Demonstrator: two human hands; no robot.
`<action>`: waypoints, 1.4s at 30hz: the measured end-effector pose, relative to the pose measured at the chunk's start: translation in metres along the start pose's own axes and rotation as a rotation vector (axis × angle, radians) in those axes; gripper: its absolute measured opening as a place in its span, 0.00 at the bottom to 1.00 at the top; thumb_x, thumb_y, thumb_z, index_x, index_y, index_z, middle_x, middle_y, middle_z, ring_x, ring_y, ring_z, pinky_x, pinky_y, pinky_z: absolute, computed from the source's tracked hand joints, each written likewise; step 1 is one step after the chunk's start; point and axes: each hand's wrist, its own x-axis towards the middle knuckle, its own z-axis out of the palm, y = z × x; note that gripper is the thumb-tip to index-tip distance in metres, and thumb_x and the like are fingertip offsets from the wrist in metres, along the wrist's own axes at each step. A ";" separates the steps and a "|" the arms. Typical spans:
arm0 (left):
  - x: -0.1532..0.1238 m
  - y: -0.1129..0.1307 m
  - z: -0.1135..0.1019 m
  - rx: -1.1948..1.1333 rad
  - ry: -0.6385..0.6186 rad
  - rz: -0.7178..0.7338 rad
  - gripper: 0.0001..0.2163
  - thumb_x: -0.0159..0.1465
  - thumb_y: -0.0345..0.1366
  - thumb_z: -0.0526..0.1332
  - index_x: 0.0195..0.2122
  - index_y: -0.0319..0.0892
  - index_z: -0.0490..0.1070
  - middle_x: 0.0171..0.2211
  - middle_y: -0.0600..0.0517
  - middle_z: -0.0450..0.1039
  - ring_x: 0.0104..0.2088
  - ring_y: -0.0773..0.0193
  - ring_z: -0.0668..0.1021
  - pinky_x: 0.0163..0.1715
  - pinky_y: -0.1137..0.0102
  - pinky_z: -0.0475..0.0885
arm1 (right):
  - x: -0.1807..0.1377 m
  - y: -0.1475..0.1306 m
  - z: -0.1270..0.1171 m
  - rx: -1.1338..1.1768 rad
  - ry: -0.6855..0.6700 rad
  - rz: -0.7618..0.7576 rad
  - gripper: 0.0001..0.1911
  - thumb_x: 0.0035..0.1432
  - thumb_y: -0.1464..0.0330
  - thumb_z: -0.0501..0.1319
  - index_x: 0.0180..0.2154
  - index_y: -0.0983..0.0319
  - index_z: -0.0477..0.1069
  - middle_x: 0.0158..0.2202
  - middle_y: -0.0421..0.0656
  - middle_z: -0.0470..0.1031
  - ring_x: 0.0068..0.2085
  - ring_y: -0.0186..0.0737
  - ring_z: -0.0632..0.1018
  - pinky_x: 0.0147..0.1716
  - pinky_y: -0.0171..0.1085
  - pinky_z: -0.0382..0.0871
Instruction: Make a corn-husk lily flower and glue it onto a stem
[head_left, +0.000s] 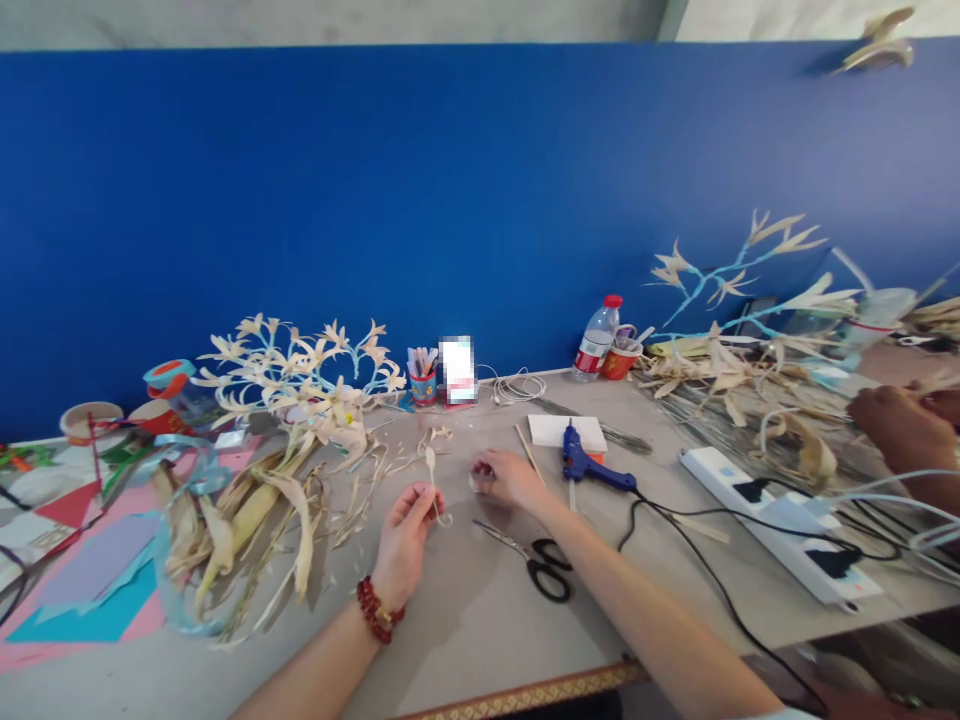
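My left hand (pixel 405 530), with a red bead bracelet at the wrist, pinches a thin pale husk strand (pixel 430 459). The strand has a small bud-like upper end, and its lower end curls out beside my fingers. To the right, my right hand (pixel 511 478) is low over the table with its fingers curled together. Something small and pale may be at its fingertips, too small to name. Scissors (pixel 525 550) with black handles lie just below my right hand. A blue glue gun (pixel 589 462) rests right of that hand, beside a white pad (pixel 553 432).
Dry corn husks (pixel 255 520) and a husk-flower branch (pixel 300 375) spread at left, near coloured paper (pixel 97 570). A phone (pixel 459 370), a cup of markers (pixel 424 387) and a bottle (pixel 596 340) line the wall. Cables cross a power strip (pixel 772 520); another person's hand (pixel 892 425) works at right.
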 end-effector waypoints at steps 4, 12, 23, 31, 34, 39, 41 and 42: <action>-0.002 0.000 0.002 0.038 -0.027 0.001 0.10 0.53 0.41 0.68 0.27 0.39 0.71 0.25 0.54 0.71 0.28 0.68 0.72 0.33 0.72 0.67 | 0.004 0.003 0.005 0.091 -0.006 -0.008 0.04 0.46 0.73 0.65 0.29 0.61 0.73 0.31 0.41 0.74 0.34 0.38 0.73 0.34 0.34 0.62; -0.006 -0.001 0.005 0.051 -0.049 -0.056 0.10 0.54 0.41 0.67 0.27 0.38 0.72 0.26 0.53 0.71 0.28 0.68 0.71 0.32 0.72 0.66 | -0.006 0.001 0.008 0.408 0.071 0.109 0.05 0.53 0.67 0.60 0.30 0.62 0.68 0.26 0.39 0.72 0.29 0.36 0.73 0.29 0.34 0.65; -0.011 -0.002 0.008 0.026 -0.076 -0.110 0.09 0.55 0.39 0.66 0.28 0.39 0.73 0.26 0.53 0.71 0.29 0.68 0.72 0.33 0.73 0.66 | -0.022 -0.035 -0.004 1.129 0.152 0.144 0.25 0.45 0.66 0.70 0.47 0.58 0.70 0.31 0.39 0.75 0.34 0.37 0.77 0.39 0.39 0.71; -0.013 -0.007 0.012 0.005 -0.107 -0.163 0.07 0.57 0.37 0.65 0.29 0.39 0.72 0.27 0.53 0.71 0.30 0.69 0.71 0.33 0.74 0.65 | -0.027 -0.037 -0.001 1.081 0.228 0.139 0.09 0.46 0.64 0.69 0.29 0.62 0.73 0.27 0.40 0.74 0.30 0.35 0.73 0.32 0.34 0.68; -0.013 -0.008 0.012 -0.001 -0.111 -0.172 0.07 0.57 0.37 0.65 0.28 0.39 0.72 0.27 0.53 0.71 0.30 0.68 0.72 0.34 0.73 0.66 | -0.027 -0.037 0.000 1.064 0.199 0.148 0.10 0.48 0.63 0.68 0.30 0.62 0.74 0.26 0.39 0.73 0.28 0.34 0.72 0.30 0.34 0.67; -0.014 -0.007 0.012 0.015 -0.098 -0.187 0.07 0.57 0.38 0.66 0.28 0.39 0.72 0.27 0.52 0.71 0.30 0.68 0.72 0.33 0.74 0.65 | -0.027 -0.038 0.001 1.013 0.170 0.144 0.10 0.48 0.62 0.69 0.30 0.62 0.74 0.29 0.41 0.74 0.30 0.36 0.74 0.31 0.34 0.68; -0.014 -0.007 0.012 0.018 -0.099 -0.187 0.08 0.57 0.38 0.65 0.28 0.39 0.72 0.27 0.52 0.71 0.30 0.68 0.72 0.33 0.74 0.65 | -0.027 -0.038 0.003 1.012 0.171 0.140 0.11 0.48 0.62 0.68 0.30 0.62 0.74 0.29 0.41 0.74 0.31 0.37 0.74 0.32 0.34 0.68; -0.014 -0.007 0.012 0.016 -0.101 -0.187 0.08 0.57 0.38 0.65 0.29 0.39 0.72 0.27 0.53 0.71 0.30 0.68 0.72 0.33 0.74 0.65 | -0.028 -0.037 0.005 1.012 0.170 0.138 0.11 0.48 0.62 0.68 0.30 0.62 0.74 0.29 0.42 0.75 0.31 0.37 0.74 0.32 0.34 0.68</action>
